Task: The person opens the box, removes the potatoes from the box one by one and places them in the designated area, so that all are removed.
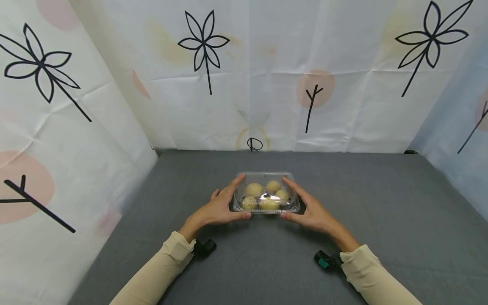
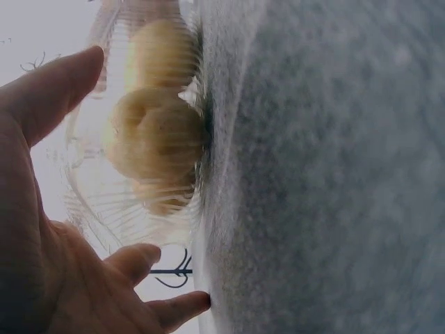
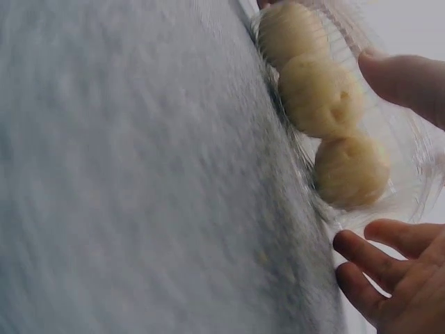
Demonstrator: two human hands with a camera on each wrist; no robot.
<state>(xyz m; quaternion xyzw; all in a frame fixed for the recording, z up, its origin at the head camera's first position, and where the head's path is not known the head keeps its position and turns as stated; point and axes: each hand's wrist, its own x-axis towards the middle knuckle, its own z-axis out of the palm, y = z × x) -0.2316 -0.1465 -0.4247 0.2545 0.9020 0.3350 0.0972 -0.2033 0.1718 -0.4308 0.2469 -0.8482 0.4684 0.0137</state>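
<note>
A clear plastic clamshell box [image 1: 267, 209] holds several round, pale yellow potatoes [image 1: 253, 189]. My left hand [image 1: 218, 209] grips its left end, thumb at the front edge and index finger reaching the back corner. At the other end my right hand [image 1: 313, 212] holds the box the same way, its index fingertip over the rear of the lid. Through the ribbed wall in the left wrist view, potatoes [image 2: 154, 132] show beside the thumb [image 2: 66, 80]. The right wrist view has a row of potatoes [image 3: 351, 170], with the lower fingers loosely bent below that end.
The box is at the middle of a grey cloth-covered table [image 1: 267, 262]. White fabric walls [image 1: 274, 101] printed with black plant shapes rise at the back and both sides. Each wrist wears a small black camera [image 1: 203, 248] on a strap.
</note>
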